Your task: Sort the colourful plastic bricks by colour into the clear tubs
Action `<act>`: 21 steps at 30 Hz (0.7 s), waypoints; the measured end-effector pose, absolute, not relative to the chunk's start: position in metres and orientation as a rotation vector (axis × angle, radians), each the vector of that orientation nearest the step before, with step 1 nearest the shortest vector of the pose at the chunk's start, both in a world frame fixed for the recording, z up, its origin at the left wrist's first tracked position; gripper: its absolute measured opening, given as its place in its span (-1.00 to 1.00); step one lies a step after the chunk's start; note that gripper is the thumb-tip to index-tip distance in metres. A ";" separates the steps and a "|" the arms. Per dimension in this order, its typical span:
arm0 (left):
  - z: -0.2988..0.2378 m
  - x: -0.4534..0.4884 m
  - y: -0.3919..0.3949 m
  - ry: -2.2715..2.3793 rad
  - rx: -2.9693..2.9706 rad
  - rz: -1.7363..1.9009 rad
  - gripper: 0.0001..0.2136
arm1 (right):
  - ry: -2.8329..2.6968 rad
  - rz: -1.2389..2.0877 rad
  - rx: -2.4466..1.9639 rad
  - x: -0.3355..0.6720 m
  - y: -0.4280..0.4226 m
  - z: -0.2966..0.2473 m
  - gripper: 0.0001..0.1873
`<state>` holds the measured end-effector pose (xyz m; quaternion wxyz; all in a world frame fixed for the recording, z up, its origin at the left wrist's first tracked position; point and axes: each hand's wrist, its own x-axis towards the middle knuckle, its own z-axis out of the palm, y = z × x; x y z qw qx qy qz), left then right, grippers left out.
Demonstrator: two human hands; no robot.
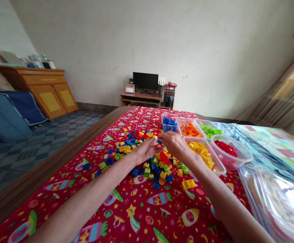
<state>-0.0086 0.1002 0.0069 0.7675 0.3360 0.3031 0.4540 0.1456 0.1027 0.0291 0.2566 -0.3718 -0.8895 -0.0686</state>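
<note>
My left hand hovers above a mixed heap of toy building blocks, palm turned up and fingers curled. Close against it, my right hand bends over with its fingertips drawn together. Something small and partly blue shows between the two hands, but fingers hide most of it, so I cannot tell what they hold. The heap mixes yellow, blue, green and red pieces, among them a long red block and small wheels. A yellow block lies near my right forearm.
Clear containers hold sorted blocks: blue, orange, green, yellow and red. Stacked clear lids lie at right. A red patterned cloth covers the surface. A desk with a monitor stands beyond.
</note>
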 end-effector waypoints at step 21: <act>-0.005 -0.013 0.104 0.552 1.039 0.918 -0.76 | -1.887 1.016 -0.953 0.159 0.115 0.025 -0.68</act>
